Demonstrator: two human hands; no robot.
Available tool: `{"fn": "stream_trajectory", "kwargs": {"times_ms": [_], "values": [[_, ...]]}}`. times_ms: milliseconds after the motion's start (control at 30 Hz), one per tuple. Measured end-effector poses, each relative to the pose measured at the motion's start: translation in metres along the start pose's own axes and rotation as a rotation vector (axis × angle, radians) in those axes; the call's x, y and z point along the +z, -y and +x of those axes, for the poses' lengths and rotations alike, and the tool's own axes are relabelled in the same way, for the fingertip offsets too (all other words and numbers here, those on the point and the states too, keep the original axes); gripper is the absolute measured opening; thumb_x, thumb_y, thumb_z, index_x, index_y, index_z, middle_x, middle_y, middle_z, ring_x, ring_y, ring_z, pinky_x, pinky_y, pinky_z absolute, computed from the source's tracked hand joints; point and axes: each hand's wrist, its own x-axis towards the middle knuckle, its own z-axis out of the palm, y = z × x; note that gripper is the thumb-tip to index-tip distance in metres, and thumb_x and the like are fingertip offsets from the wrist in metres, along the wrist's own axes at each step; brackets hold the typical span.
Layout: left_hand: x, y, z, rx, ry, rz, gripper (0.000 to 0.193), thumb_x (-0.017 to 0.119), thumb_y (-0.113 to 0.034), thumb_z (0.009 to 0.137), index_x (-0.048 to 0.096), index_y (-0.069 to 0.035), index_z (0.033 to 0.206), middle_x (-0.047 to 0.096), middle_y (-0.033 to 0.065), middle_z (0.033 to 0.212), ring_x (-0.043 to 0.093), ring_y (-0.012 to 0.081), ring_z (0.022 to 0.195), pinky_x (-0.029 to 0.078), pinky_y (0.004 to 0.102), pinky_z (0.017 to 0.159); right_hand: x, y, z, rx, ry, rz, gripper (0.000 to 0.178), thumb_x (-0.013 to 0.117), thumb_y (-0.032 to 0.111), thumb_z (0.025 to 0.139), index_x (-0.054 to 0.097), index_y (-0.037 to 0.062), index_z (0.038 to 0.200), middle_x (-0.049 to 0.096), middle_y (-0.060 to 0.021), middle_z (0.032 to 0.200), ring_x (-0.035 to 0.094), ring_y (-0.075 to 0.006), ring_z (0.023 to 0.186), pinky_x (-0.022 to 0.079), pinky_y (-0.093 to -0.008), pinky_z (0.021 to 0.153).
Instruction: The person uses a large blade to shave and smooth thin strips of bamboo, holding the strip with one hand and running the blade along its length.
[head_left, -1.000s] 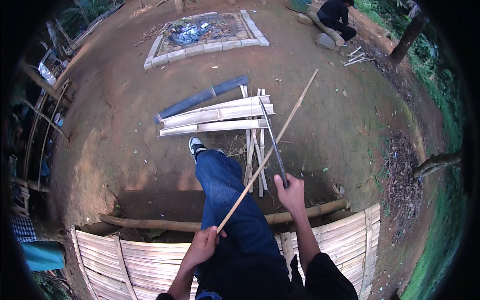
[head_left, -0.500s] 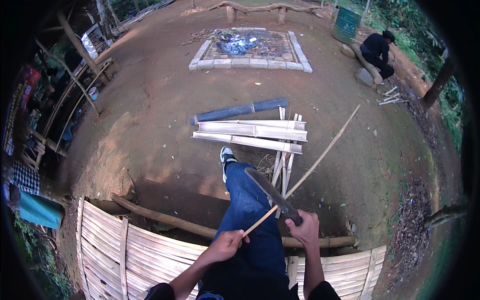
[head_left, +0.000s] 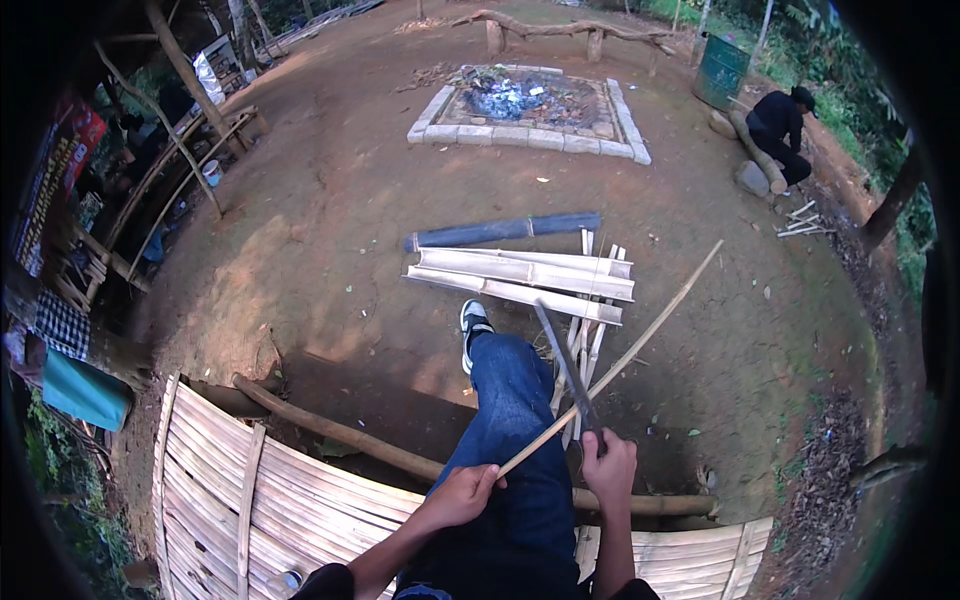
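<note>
My left hand (head_left: 468,495) is closed round the near end of a long, thin bamboo strip (head_left: 655,322). The strip slants up and away to the right, over my right thigh. In my right hand (head_left: 608,472) is the handle of a machete, its dark blade (head_left: 562,350) pointing away and slightly left. Blade and strip cross just beyond that hand, apparently in contact. On the ground past my knee lie several split bamboo halves (head_left: 525,270) and a dark bamboo piece (head_left: 500,230). Thin bamboo strips (head_left: 592,358) lie partly beneath the halves.
A bamboo slat bench (head_left: 310,510) is under me, with a round pole (head_left: 340,432) along its front. Farther off is a stone-edged fire pit (head_left: 520,137) with ash. At the far right, a person in dark clothes (head_left: 775,125) crouches by a log (head_left: 757,152) and a green drum (head_left: 722,70).
The machete blade has swung from leaning left to standing steeper, pointing more straight away from me. My left hand still grips the bamboo strip. The whole view has shifted slightly.
</note>
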Motion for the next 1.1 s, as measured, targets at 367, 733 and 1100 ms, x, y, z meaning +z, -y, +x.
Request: {"fn": "stream_trajectory", "kwargs": {"times_ms": [367,733,1100], "values": [[0.004,0.001,0.005,0.122,-0.024,0.001,0.042,0.037,-0.028,0.105,0.064,0.002,0.092,0.056,0.0177,0.063,0.06,0.0324,0.064,0.047,0.0408,0.067,-0.005,0.012,-0.011,-0.43,0.243,-0.015,0.056,0.071,0.06,0.07,0.055,0.0065,0.065,0.058,-0.0138,0.058,0.062,-0.0348,0.056,0.047,-0.0421,0.052],[0.005,0.01,-0.002,0.054,0.07,-0.039,0.045,0.034,-0.032,0.106,0.065,-0.001,0.095,0.051,0.0094,0.061,0.054,0.0219,0.057,0.045,0.0349,0.061,0.015,-0.078,0.002,-0.08,0.094,0.218,0.048,0.056,0.043,0.091,0.056,-0.0018,0.074,0.054,-0.015,0.059,0.051,-0.0316,0.05,0.043,-0.0419,0.055],[-0.017,-0.002,-0.018,0.003,0.064,0.064,0.045,0.033,-0.032,0.106,0.064,-0.001,0.096,0.052,0.0101,0.064,0.054,0.0239,0.061,0.045,0.0359,0.062,-0.005,-0.085,0.046,0.137,-0.151,0.078,0.049,0.058,0.044,0.091,0.058,-0.0028,0.077,0.056,-0.0169,0.062,0.055,-0.0361,0.058,0.046,-0.0456,0.061]]}}
